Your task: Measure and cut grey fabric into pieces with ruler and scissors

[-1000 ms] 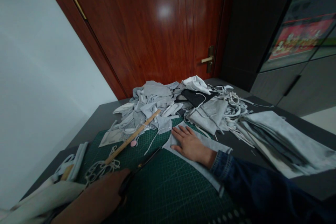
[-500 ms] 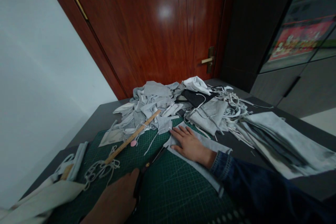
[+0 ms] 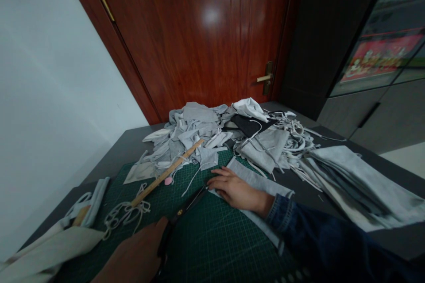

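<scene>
My left hand [image 3: 133, 252] is closed round the dark handles of a pair of scissors [image 3: 181, 212]. Their blades point away from me, up and to the right, and look nearly closed. The tips reach the left edge of a grey piece of cloth [image 3: 255, 177], by the fingers of my right hand [image 3: 232, 190]. Those fingers are bent and drawn together on the cloth's edge, with the thumb mostly hidden. Part of the cloth runs under my right wrist toward me. A green cutting mat [image 3: 212, 239] lies beneath.
A wooden ruler [image 3: 166, 177] slants across the mat beside a pink disc [image 3: 168, 181] and tangled cord [image 3: 128, 214]. Grey scraps [image 3: 192, 119] are heaped at the back. Folded cloth [image 3: 368, 177] lies right, more cloth [image 3: 59, 247] left. A door [image 3: 199, 44] stands behind.
My right hand has gone from lying flat with fingers spread to bent fingers at the cloth's left edge. My left hand and the scissors have shifted slightly left and toward me.
</scene>
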Tool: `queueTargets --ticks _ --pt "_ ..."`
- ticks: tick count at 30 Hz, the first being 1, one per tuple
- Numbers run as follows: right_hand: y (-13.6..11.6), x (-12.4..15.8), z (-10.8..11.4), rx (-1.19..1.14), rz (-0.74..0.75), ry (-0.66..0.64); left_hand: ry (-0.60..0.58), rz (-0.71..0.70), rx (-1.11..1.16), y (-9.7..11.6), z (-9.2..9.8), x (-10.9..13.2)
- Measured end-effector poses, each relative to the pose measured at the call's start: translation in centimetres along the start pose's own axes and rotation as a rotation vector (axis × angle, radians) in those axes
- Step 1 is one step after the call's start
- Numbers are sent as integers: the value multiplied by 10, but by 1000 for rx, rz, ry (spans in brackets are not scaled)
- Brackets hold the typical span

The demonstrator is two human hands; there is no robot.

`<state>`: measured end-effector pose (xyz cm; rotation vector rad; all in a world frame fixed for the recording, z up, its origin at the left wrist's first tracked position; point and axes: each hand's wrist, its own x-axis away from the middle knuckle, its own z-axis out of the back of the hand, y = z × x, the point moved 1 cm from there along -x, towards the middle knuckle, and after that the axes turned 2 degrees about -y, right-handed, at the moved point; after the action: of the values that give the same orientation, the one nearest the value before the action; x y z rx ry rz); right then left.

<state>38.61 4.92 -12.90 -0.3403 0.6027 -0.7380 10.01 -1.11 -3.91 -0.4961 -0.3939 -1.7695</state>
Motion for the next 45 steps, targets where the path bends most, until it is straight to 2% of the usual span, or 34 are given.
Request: queueTargets --ticks 3,8,10,15,22,29,33,40,45 --pt "2 0 -1 -38 5 19 -7 5 -1 -1 0 3" --pt "6 -1 -1 -244 26 186 18 -1 71 -2 -3 0" --pt "7 -2 -1 -328 1 215 38 -16 117 -5 -6 -4" --pt "5 -2 0 -394 -105 180 57 -45 187 -17 -8 -9" --pt "7 -17 -3 -287 -295 115 57 -97 259 -19 -1 3" --pt "17 -39 2 -306 -238 -30 66 -93 273 -17 1 6" --pt "17 -37 -3 -372 -243 21 65 -81 280 -13 2 5" --pt "14 -33 -8 -493 -210 85 102 29 246 -5 0 -3" --pt "17 -32 -10 -554 -226 111 84 -27 252 -8 2 1"
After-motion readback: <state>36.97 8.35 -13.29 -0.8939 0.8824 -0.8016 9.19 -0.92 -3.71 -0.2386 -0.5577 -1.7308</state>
